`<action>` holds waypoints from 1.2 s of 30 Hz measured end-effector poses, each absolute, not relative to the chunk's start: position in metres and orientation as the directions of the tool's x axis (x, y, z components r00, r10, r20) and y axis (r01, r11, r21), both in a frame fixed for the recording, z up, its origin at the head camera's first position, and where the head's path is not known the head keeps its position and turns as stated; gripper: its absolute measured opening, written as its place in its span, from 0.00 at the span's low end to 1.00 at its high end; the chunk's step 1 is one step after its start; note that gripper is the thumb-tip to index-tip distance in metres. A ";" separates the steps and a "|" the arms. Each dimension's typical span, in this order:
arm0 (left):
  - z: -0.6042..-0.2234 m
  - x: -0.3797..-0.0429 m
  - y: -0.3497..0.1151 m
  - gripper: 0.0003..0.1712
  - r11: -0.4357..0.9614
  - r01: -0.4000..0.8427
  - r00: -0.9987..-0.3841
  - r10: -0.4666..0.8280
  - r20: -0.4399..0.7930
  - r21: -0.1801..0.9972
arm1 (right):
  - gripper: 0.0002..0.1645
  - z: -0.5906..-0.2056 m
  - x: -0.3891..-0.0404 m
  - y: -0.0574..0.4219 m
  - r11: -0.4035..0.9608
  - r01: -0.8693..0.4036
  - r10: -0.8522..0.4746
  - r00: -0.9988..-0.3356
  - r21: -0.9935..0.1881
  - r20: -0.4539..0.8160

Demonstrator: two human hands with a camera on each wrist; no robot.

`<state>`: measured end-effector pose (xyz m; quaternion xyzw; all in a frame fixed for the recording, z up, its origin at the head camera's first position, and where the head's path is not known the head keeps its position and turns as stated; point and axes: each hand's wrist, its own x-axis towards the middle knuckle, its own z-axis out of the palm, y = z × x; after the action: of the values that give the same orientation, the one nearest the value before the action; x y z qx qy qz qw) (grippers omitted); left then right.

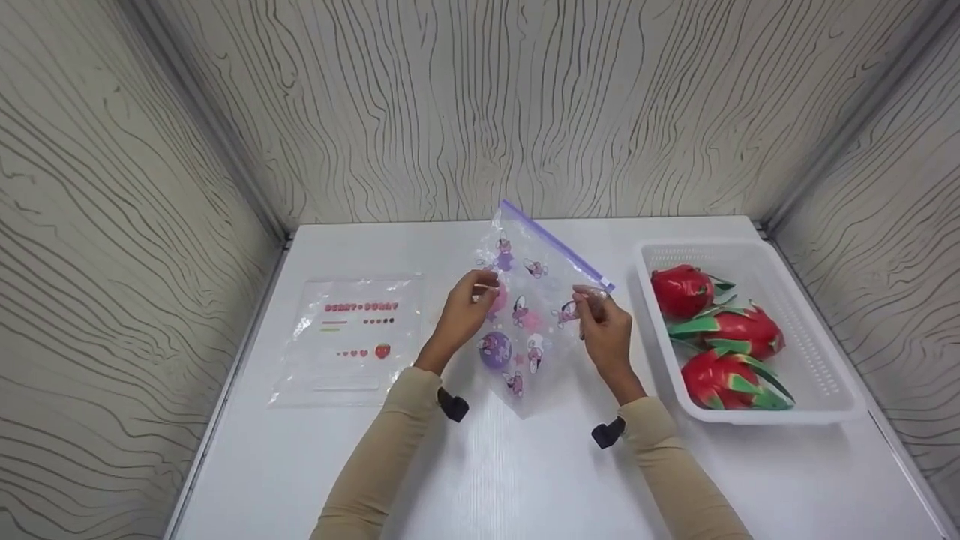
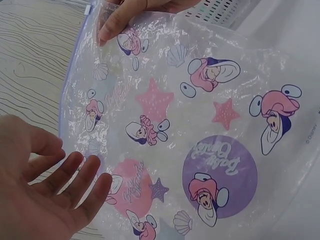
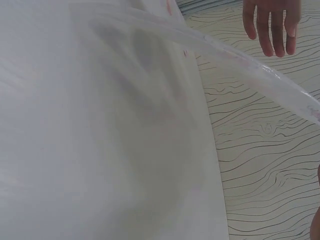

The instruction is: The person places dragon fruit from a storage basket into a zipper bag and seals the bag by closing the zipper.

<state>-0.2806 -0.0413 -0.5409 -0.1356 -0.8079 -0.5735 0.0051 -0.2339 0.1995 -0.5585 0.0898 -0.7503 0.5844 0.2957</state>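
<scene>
A clear zip bag (image 1: 551,274) printed with pink and purple cartoon figures, stars and shells is held up over the white table, its purple slider strip slanting along the top. My right hand (image 1: 606,330) pinches the bag's right side close to the slider end; in the left wrist view its thumb lies over the printed film. Beside the bag's left edge is my left hand (image 1: 466,311), fingers loosely bent. The right wrist view shows those left fingers (image 3: 272,27) hanging apart from the film. Seen edge-on there, the bag (image 3: 250,67) makes a thin curved band.
Flat on the table (image 1: 480,480) at the left lies another clear bag (image 1: 360,330) with red lettering and a strawberry print. A white plastic basket (image 1: 780,415) at the right holds three red dragon fruits (image 1: 750,334) with green leaves. Wood-grain panels (image 1: 480,112) enclose the table.
</scene>
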 end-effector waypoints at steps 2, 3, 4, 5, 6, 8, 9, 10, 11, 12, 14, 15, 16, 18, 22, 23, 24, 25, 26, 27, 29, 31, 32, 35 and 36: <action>-0.539 -0.280 -0.038 0.19 0.294 0.232 -0.960 0.224 0.169 0.927 | 0.08 -0.560 -0.234 0.199 0.309 -0.503 0.208 -0.793 -0.807 0.573; -0.538 -0.280 -0.036 0.19 0.288 0.232 -0.959 0.228 0.169 0.929 | 0.08 -0.560 -0.235 0.198 0.312 -0.513 0.206 -0.785 -0.800 0.584; -0.536 -0.280 -0.034 0.19 0.282 0.231 -0.958 0.231 0.168 0.931 | 0.08 -0.560 -0.235 0.198 0.316 -0.524 0.203 -0.777 -0.791 0.596; -0.535 -0.279 -0.032 0.18 0.273 0.229 -0.958 0.234 0.166 0.934 | 0.08 -0.561 -0.235 0.197 0.326 -0.537 0.198 -0.766 -0.778 0.611; -0.534 -0.279 -0.030 0.18 0.264 0.227 -0.958 0.236 0.165 0.938 | 0.08 -0.561 -0.235 0.197 0.338 -0.549 0.194 -0.754 -0.764 0.628; -0.532 -0.279 -0.027 0.18 0.243 0.214 -0.958 0.242 0.155 0.946 | 0.08 -0.560 -0.235 0.196 0.353 -0.570 0.185 -0.735 -0.742 0.652; -0.532 -0.279 -0.025 0.17 0.236 0.209 -0.958 0.245 0.150 0.949 | 0.08 -0.561 -0.235 0.196 0.357 -0.580 0.181 -0.726 -0.732 0.663; -0.531 -0.278 -0.023 0.18 0.228 0.199 -0.958 0.248 0.141 0.953 | 0.08 -0.563 -0.236 0.196 0.364 -0.587 0.178 -0.718 -0.723 0.673; -0.529 -0.278 -0.021 0.18 0.218 0.188 -0.959 0.252 0.131 0.958 | 0.08 -0.566 -0.237 0.196 0.375 -0.592 0.177 -0.710 -0.714 0.682; -0.528 -0.277 -0.019 0.18 0.208 0.176 -0.959 0.255 0.120 0.962 | 0.09 -0.569 -0.238 0.196 0.381 -0.596 0.177 -0.703 -0.706 0.689; -0.526 -0.275 -0.016 0.18 0.197 0.154 -0.960 0.260 0.100 0.968 | 0.10 -0.576 -0.241 0.197 0.406 -0.602 0.172 -0.688 -0.687 0.705; -0.525 -0.275 -0.014 0.18 0.189 0.142 -0.961 0.262 0.090 0.972 | 0.10 -0.579 -0.243 0.198 0.420 -0.601 0.170 -0.685 -0.680 0.709; -0.524 -0.274 -0.012 0.18 0.177 0.129 -0.962 0.263 0.080 0.976 | 0.11 -0.583 -0.244 0.199 0.432 -0.600 0.166 -0.681 -0.673 0.714; -0.522 -0.275 -0.008 0.18 0.151 0.110 -0.963 0.260 0.068 0.982 | 0.11 -0.586 -0.246 0.199 0.451 -0.607 0.152 -0.670 -0.655 0.726; -0.517 -0.276 -0.001 0.17 0.087 0.075 -0.967 0.251 0.051 0.993 | 0.12 -0.588 -0.246 0.199 0.477 -0.630 0.124 -0.642 -0.613 0.756; -0.515 -0.276 0.001 0.17 0.078 0.067 -0.968 0.249 0.045 0.995 | 0.12 -0.588 -0.246 0.199 0.485 -0.636 0.116 -0.634 -0.601 0.764; -0.514 -0.276 0.002 0.17 0.073 0.058 -0.968 0.248 0.038 0.996 | 0.13 -0.588 -0.246 0.198 0.493 -0.641 0.109 -0.626 -0.589 0.772; -0.513 -0.276 0.003 0.17 0.068 0.048 -0.968 0.248 0.029 0.997 | 0.13 -0.588 -0.246 0.198 0.499 -0.645 0.102 -0.619 -0.578 0.778; -0.512 -0.276 0.004 0.17 0.068 0.037 -0.968 0.249 0.019 0.997 | 0.13 -0.589 -0.246 0.198 0.504 -0.650 0.092 -0.615 -0.569 0.783; -0.512 -0.275 0.005 0.17 0.066 0.028 -0.968 0.252 0.010 0.997 | 0.14 -0.589 -0.245 0.197 0.509 -0.654 0.084 -0.609 -0.559 0.789; -0.511 -0.275 0.006 0.18 0.064 0.011 -0.966 0.260 -0.006 0.998 | 0.14 -0.589 -0.245 0.196 0.526 -0.660 0.066 -0.597 -0.536 0.799; -0.511 -0.274 0.007 0.18 0.055 -0.001 -0.962 0.271 -0.016 0.998 | 0.15 -0.590 -0.245 0.196 0.543 -0.666 0.048 -0.583 -0.511 0.811; -0.511 -0.274 0.008 0.18 0.050 -0.007 -0.961 0.275 -0.020 0.999 | 0.16 -0.590 -0.245 0.195 0.551 -0.671 0.039 -0.573 -0.496 0.819; -0.511 -0.274 0.008 0.20 0.027 -0.029 -0.960 0.278 -0.035 0.999 | 0.17 -0.590 -0.244 0.194 0.571 -0.682 0.010 -0.551 -0.457 0.835; -0.511 -0.274 0.008 0.20 0.021 -0.038 -0.960 0.277 -0.043 0.999 | 0.17 -0.590 -0.244 0.194 0.571 -0.689 -0.001 -0.544 -0.446 0.839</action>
<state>-0.2742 0.0082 -0.5110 -0.0845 -0.7054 -0.6945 -0.1134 -0.2440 0.1942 -0.5899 0.2216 -0.7790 0.4067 0.4227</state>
